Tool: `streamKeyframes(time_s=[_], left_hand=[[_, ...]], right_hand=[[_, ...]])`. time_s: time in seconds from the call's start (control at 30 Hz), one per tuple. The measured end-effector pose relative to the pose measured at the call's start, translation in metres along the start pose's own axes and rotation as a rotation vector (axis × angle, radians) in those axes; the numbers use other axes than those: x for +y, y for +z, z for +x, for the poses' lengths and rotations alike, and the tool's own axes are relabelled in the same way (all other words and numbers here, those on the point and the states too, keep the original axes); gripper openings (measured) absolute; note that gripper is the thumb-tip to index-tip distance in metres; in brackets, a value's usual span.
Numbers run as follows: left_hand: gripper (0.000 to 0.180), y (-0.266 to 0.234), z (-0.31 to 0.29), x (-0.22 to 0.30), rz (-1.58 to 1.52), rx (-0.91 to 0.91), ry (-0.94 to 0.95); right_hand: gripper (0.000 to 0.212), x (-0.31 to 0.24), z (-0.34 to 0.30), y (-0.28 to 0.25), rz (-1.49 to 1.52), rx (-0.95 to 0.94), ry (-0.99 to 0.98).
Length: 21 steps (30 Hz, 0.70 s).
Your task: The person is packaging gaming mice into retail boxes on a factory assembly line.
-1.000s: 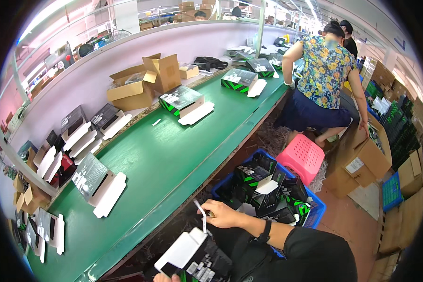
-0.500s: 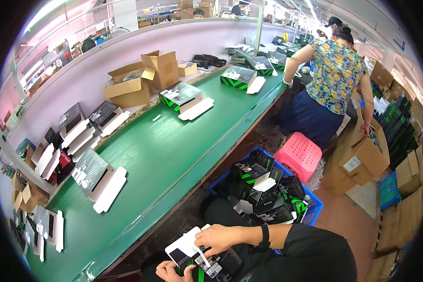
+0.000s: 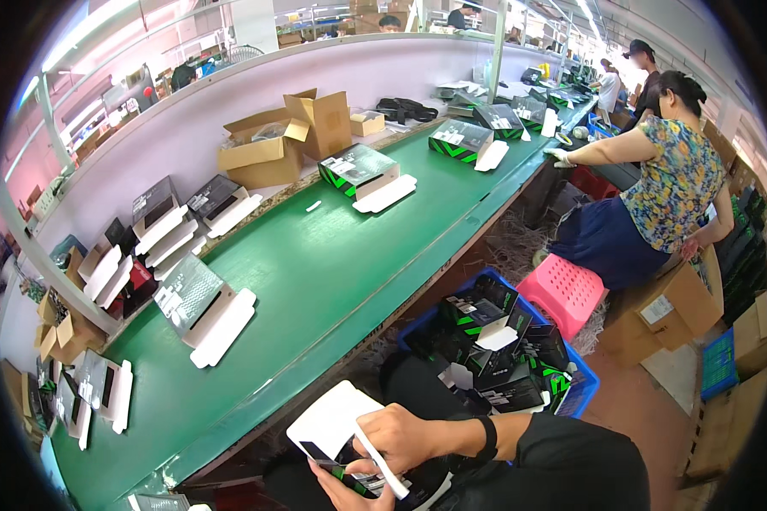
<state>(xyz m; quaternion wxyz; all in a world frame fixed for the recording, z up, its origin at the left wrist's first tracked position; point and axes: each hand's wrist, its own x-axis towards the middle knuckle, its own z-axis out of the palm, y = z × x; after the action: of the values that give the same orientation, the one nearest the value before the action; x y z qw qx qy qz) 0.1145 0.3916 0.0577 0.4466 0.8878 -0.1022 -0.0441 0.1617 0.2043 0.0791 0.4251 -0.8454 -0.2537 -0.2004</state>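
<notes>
Beside a long green-topped workbench [image 3: 315, 277]: one pink perforated plastic stool [image 3: 562, 289], one blue plastic crate [image 3: 585, 392], one black-and-green cardboard box with white flap [image 3: 331, 415], gripped by the left hand [image 3: 349, 490]; the right hand [image 3: 396, 436] curls against it, pinch hidden

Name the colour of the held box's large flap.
The large flap is white, clearest in the head view.

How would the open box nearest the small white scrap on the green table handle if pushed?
The box probably slides rather than tips, lying flat and low on the shiny green table. Its thin white flap, folded out, would likely bend easily.
</notes>
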Motion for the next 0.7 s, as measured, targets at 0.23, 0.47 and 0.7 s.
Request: streamKeyframes(time_s=[0.23, 0.47, 0.7], left_hand=[[0.038, -0.005, 0.009, -0.028, -0.706, -0.358, -0.4], [0.041, -0.02, 0.001, -0.089, -1.146, 0.256, -0.47], [0.038, 0.007, -0.012, -0.12, -1.094, -0.006, -0.485]], right_hand=[[0.025, 0.007, -0.012, 0.047, -0.035, 0.183, 0.086], [0.035, 0.042, -0.029, 0.026, 0.081, 0.17, 0.59], [0.061, 0.071, -0.09, 0.058, 1.349, -0.218, 1.177]])
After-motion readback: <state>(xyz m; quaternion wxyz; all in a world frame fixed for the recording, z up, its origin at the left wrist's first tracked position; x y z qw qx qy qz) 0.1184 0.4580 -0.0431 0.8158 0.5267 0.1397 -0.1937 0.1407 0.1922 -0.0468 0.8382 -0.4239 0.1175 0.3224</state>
